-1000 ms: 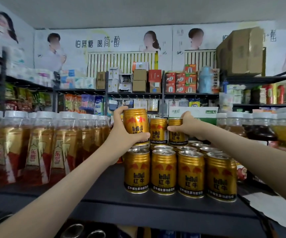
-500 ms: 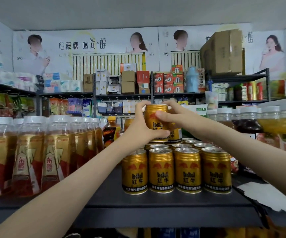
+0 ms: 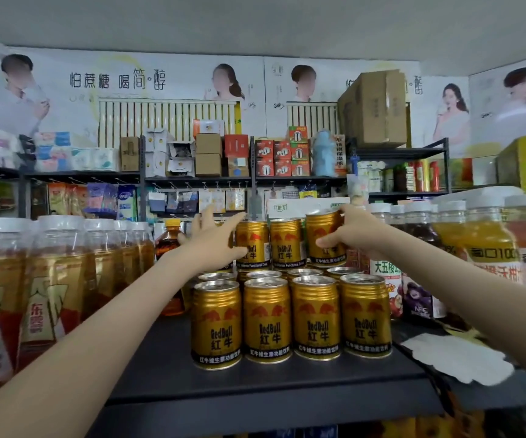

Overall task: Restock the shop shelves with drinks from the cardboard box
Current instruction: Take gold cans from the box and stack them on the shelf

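Gold Red Bull cans stand in rows on the dark shelf point(image 3: 255, 384), with a front row point(image 3: 290, 320) and a second tier stacked on top behind. My right hand point(image 3: 353, 232) grips a tilted gold can point(image 3: 323, 238) at the right end of the upper tier. My left hand point(image 3: 214, 241) is spread with straight fingers beside the leftmost upper can point(image 3: 252, 245), its thumb touching that can. The cardboard box the drinks come from is not in view.
Tall bottles with white caps point(image 3: 53, 289) crowd the shelf's left side; juice bottles point(image 3: 489, 248) stand on the right. A small amber bottle point(image 3: 170, 238) sits behind my left wrist. White paper point(image 3: 457, 358) lies at the shelf's right. Stocked racks and a cardboard carton point(image 3: 378, 109) fill the background.
My left hand let go of the can it carried, which now stands in the upper tier. My right hand took a can and moved it right, tilted. The camera shifted right.
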